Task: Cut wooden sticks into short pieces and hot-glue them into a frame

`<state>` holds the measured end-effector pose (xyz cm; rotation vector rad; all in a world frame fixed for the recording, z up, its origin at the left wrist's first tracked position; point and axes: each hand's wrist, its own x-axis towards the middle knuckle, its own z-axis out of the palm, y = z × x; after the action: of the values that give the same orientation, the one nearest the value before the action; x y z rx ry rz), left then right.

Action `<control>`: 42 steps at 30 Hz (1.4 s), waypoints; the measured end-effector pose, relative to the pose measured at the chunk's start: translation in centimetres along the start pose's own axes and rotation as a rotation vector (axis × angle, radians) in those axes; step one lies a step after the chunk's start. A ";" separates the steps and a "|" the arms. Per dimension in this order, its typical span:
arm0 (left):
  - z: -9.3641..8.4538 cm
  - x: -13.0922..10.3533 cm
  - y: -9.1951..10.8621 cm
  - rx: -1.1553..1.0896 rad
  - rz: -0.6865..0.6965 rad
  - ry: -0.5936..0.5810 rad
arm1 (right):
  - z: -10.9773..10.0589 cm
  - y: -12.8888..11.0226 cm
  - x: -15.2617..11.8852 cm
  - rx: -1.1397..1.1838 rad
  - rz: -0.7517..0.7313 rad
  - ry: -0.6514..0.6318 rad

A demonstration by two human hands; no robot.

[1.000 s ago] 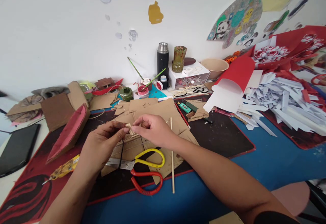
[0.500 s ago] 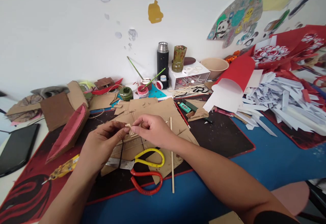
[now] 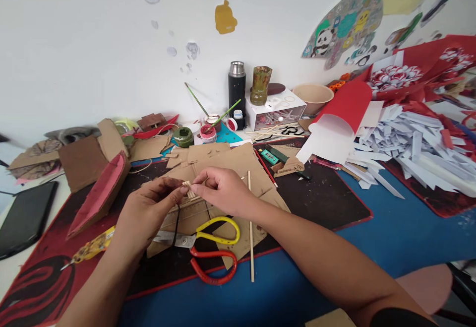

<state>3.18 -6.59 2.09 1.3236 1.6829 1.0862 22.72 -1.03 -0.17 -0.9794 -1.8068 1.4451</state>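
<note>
Over the cardboard pieces, my left hand pinches a small cluster of short pale wooden sticks between thumb and fingers. My right hand meets it from the other side, its thumb and fingertips closed on the same sticks. How the sticks are joined is too small to tell. Just below lie scissors with one yellow and one red handle, their blades partly behind my left wrist. A long wooden stick lies to the right of the scissors, and a dark cord hangs near the blades.
At left are a pink-lined cardboard boat, a yellow glue tube and a black phone. Behind stand open paint jars, a black flask and a white box. Cut paper strips heap at right.
Both hands stay on the small sticks, with hardly any shift of the fingers. The view has moved very slightly; the things on the table lie as before.
</note>
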 end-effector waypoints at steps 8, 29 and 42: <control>0.1 0.0 -0.2 -0.015 0.008 -0.008 | 0.1 0.2 0.0 0.004 -0.011 -0.002; 0.2 0.2 0.0 -0.008 -0.026 -0.021 | 0.2 0.4 0.0 0.035 -0.008 -0.010; -0.3 0.5 -0.3 -0.263 -0.056 0.006 | -0.6 -0.3 -0.1 0.069 -0.015 -0.009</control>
<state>2.62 -6.16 1.88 1.1011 1.5119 1.2317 23.22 -0.81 0.27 -0.9241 -1.7553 1.4942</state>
